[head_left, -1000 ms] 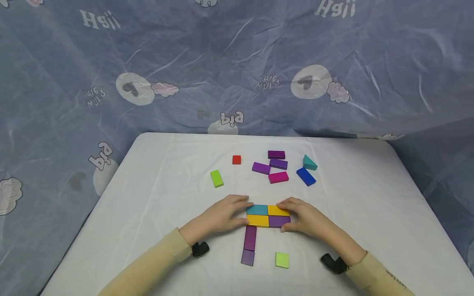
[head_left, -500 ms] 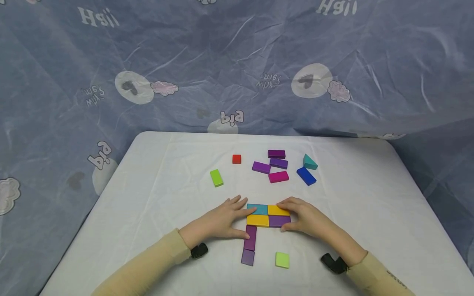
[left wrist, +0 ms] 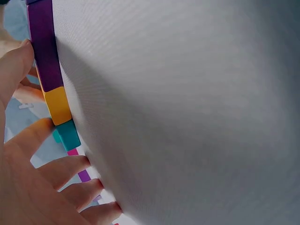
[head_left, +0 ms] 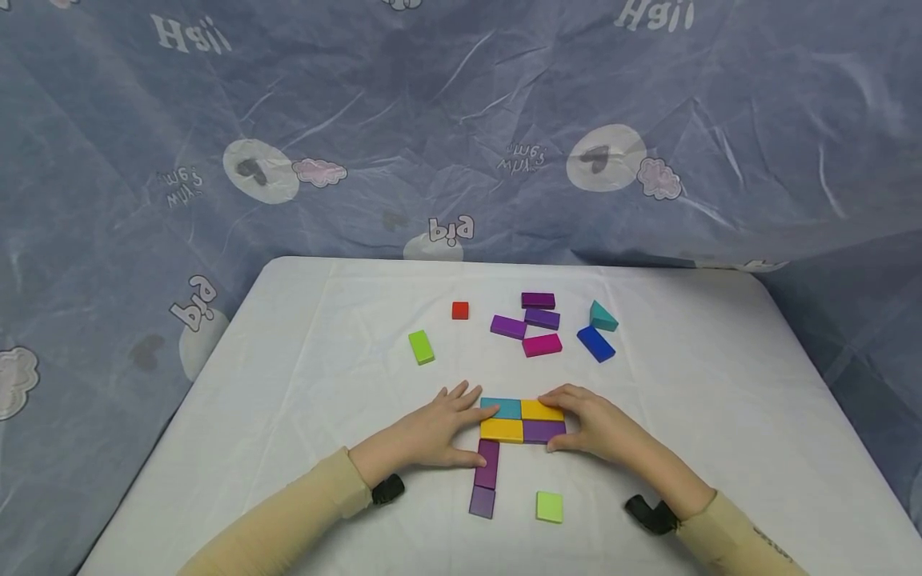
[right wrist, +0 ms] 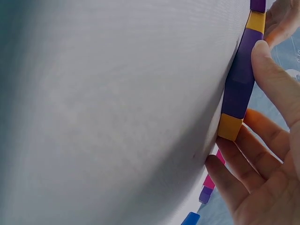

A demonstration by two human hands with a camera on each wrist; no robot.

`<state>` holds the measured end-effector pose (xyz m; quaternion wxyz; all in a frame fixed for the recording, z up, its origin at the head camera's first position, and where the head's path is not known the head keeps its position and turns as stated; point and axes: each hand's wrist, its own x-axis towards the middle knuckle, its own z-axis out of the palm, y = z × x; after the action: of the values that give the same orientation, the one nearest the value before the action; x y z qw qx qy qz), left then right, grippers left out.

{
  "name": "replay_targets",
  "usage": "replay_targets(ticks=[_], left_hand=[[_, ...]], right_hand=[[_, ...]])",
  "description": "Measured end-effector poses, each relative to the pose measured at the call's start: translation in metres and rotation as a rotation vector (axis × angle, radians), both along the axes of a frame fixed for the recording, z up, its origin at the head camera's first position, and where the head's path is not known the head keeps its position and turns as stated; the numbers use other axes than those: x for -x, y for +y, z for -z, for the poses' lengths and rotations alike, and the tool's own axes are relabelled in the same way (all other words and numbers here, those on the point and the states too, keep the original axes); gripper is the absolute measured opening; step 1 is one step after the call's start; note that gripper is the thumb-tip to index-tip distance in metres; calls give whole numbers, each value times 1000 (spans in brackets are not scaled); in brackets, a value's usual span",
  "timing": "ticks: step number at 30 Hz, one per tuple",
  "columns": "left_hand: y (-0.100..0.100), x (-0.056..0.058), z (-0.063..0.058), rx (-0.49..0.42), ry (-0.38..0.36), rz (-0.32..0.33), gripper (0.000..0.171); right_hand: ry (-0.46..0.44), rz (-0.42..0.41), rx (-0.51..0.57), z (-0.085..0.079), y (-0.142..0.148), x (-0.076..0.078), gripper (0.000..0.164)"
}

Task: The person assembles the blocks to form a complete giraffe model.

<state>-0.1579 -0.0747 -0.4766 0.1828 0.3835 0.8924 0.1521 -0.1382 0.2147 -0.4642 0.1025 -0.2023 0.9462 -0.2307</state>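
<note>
Rectangle of four blocks (head_left: 513, 428) lies at centre; left hand (head_left: 437, 430), fingers spread, touches its teal block (head_left: 510, 409) and one of two nearer purple blocks (head_left: 488, 474); right hand (head_left: 601, 424) pinches its right end; eight blocks (head_left: 542, 319) lie far.

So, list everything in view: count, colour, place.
Rectangle blocks: 4, two yellow, one teal, one purple, between hands
Column blocks: 2, purple, in front of rectangle's left
Lime blocks: 2, lime, one near, one far left
Red block: 1, red, far side
Loose purple blocks: 3, purple, far side
Magenta block: 1, magenta, beside those
Blue block: 1, blue, right of magenta
Triangular block: 1, teal, behind blue
Table: 1, white, underneath
Backdrop: 1, blue-grey, behind
Wrist devices: 2, black, wrists
Sleeves: 2, beige, forearms
Left hand: 1, bare, touching rectangle and column
Right hand: 1, bare, gripping rectangle's right
</note>
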Motion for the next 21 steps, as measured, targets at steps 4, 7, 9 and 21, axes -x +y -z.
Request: replay_targets(ticks=[4,7,9,21], left_hand=[[-1,-1,0,-3,-3,-3,80],[-1,-2,0,-10,-4,-6,81],[-1,-2,1,-13,-3,-8,81],[-2,-1,2,-31,-3,-9,81]], right_hand=[[-6,2,17,1,0,0,66],[-16,3,42,1,1,1,67],[-23,5,61,1,2,3,65],[108,95,65,-14,6,44,40]])
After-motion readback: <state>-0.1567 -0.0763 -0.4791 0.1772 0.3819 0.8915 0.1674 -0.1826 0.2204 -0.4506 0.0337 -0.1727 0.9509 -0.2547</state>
